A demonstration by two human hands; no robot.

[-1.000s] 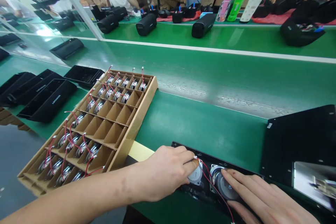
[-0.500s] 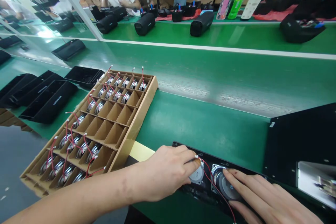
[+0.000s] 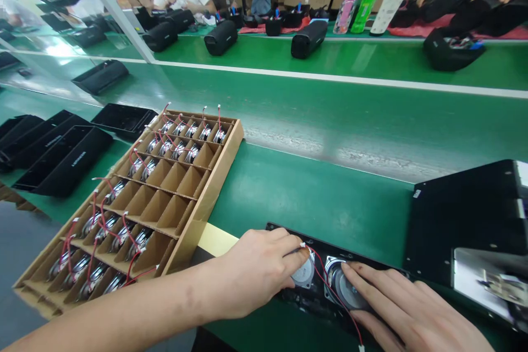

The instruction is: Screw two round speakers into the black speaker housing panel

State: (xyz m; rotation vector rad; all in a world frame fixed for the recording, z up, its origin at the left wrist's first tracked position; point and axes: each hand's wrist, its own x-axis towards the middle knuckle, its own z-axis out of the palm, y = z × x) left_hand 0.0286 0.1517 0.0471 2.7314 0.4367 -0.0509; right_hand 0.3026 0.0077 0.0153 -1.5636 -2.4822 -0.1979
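Along the near edge of the green bench [image 3: 313, 198], a long black housing [image 3: 317, 294] lies flat with two round speaker drivers seated side by side in it. On the left driver [image 3: 304, 273], the left hand [image 3: 256, 272] rests palm down, its fingers curled and pinched at the driver's upper rim, where a red wire [image 3: 330, 289] with a small white connector begins. That wire runs down and to the right across the housing toward the lower edge of the view. On the right driver [image 3: 344, 289], the right hand [image 3: 408, 313] lies flat with its fingers stretched out and close together, the fingertips pressing on the dark cone; it grips nothing. The two drivers sit just beside each other, nearly touching. Left of the hands stands a cardboard tray [image 3: 218, 176] divided into many small compartments; its far rows and near rows hold more drivers with red leads, while several middle compartments are bare. A yellow strip [image 3: 216, 239] shows between the tray's corner and the housing. To the right lies a flat black panel [image 3: 462, 214], with a shiny plate [image 3: 487, 280] on its near part. Further left, open black shells [image 3: 61, 157] are lined up on the bench. Across the green conveyor belt [image 3: 371, 115], finished black speakers [image 3: 307, 38] stand in a row, two drink bottles [image 3: 363, 0] beside them, and other people sit at work on the far side.
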